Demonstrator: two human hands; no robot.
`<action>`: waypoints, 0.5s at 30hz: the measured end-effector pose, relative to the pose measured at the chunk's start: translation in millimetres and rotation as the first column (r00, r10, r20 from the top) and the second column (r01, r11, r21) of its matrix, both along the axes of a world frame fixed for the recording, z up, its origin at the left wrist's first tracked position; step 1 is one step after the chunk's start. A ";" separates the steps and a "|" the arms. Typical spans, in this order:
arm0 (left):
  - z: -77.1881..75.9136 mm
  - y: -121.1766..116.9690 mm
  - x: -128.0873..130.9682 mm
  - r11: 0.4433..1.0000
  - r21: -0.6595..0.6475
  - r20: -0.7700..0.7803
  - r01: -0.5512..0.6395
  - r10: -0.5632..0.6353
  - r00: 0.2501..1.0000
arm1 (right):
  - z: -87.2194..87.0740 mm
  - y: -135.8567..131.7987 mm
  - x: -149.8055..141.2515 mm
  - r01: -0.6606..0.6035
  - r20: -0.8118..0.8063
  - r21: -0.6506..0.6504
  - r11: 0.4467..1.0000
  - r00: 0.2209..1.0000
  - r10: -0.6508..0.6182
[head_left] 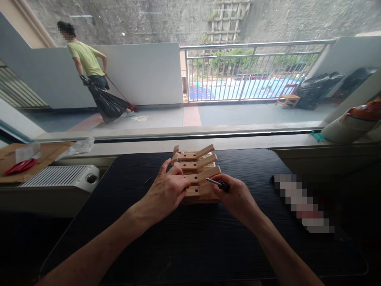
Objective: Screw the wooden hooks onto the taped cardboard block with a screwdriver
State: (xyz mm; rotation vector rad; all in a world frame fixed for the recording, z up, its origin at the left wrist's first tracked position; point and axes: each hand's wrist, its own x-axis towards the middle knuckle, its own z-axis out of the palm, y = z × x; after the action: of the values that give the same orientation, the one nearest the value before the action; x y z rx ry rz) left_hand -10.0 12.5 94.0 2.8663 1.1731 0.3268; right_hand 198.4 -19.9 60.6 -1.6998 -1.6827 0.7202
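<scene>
Several light-wood bars (205,153), each with drilled holes and an angled end, are lined up side by side on the dark table. My left hand (168,184) is on their left ends, its curled fingertips closed at one of the nearer bars. Whether a small part is also between those fingers is hidden. In my right hand (238,194) is a screwdriver (222,185) with a dark handle, its metal shaft pointing left over the bars. Fingers of that hand also touch the bars' right ends. A small dark screw-like piece (147,180) lies left of my left hand.
The black table (190,246) stands against a window sill (149,145). A pixelated object (300,202) lies at its right. Red scissors (20,166) and cardboard are beside a white radiator (59,176). Beyond the glass, a person (89,59) holds a black bag and a long-handled tool.
</scene>
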 end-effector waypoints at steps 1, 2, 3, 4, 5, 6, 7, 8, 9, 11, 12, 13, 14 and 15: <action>0.4 -0.9 -0.7 1.000 0.013 -0.002 0.002 -0.002 1.000 | 0.2 0.1 -0.1 -0.001 -0.002 -0.003 1.000 1.000 0.001; 0.5 -1.8 -1.6 1.000 0.026 -0.002 0.003 -0.003 1.000 | 0.3 0.0 -0.1 0.001 0.000 -0.007 1.000 1.000 -0.001; 0.3 -2.4 -2.4 0.999 0.037 0.000 0.005 -0.005 1.000 | 0.3 -0.2 0.1 0.005 0.004 -0.011 1.000 1.000 -0.005; -0.4 -2.8 -3.4 0.999 0.046 0.003 0.007 -0.007 1.000 | 0.2 -0.6 0.2 0.009 0.009 -0.013 1.000 1.000 -0.009; -1.4 -2.8 -4.2 0.999 0.052 0.005 0.011 -0.012 1.000 | 0.0 -0.9 0.3 0.012 0.013 -0.012 1.000 1.000 -0.011; -2.7 -2.7 -5.0 0.998 0.057 0.009 0.017 -0.017 1.000 | -0.3 -1.2 0.4 0.012 0.015 -0.008 1.000 1.000 -0.011; -4.1 -2.3 -5.7 0.998 0.064 0.016 0.025 -0.026 1.000 | -0.6 -1.5 0.5 0.011 0.015 -0.006 1.000 1.000 -0.011; -5.5 -1.9 -6.2 0.997 0.070 0.023 0.034 -0.035 0.999 | -1.0 -1.7 0.4 0.008 0.014 -0.006 1.000 1.000 -0.008; -6.7 -1.4 -6.5 0.996 0.075 0.029 0.046 -0.048 0.998 | -1.3 -1.8 0.2 0.008 0.012 -0.008 1.000 1.000 -0.008; -8.4 -0.6 -6.7 0.994 0.080 0.034 0.074 -0.077 0.996 | -2.1 -2.1 -0.3 0.012 0.006 -0.017 1.000 1.000 -0.012; -8.8 -0.4 -6.6 0.993 0.077 0.030 0.089 -0.092 0.995 | -2.4 -2.3 -0.5 0.014 0.003 -0.023 1.000 1.000 -0.014; -9.1 -0.2 -6.5 0.992 0.072 0.025 0.103 -0.105 0.994 | -2.7 -2.5 -0.6 0.015 -0.003 -0.026 1.000 1.000 -0.015; -9.4 -0.1 -6.4 0.991 0.063 0.018 0.116 -0.117 0.993 | -3.0 -2.7 -0.7 0.013 -0.009 -0.026 1.000 1.000 -0.014; -9.6 0.0 -6.3 0.991 0.055 0.015 0.123 -0.124 0.992 | -3.3 -2.7 -0.6 0.011 -0.014 -0.024 1.000 1.000 -0.012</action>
State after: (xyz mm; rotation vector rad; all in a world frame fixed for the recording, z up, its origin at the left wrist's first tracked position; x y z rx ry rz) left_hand -16.3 12.5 84.4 2.9586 0.9932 0.3852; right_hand 197.8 -22.6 57.3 -1.7157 -1.6595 0.7480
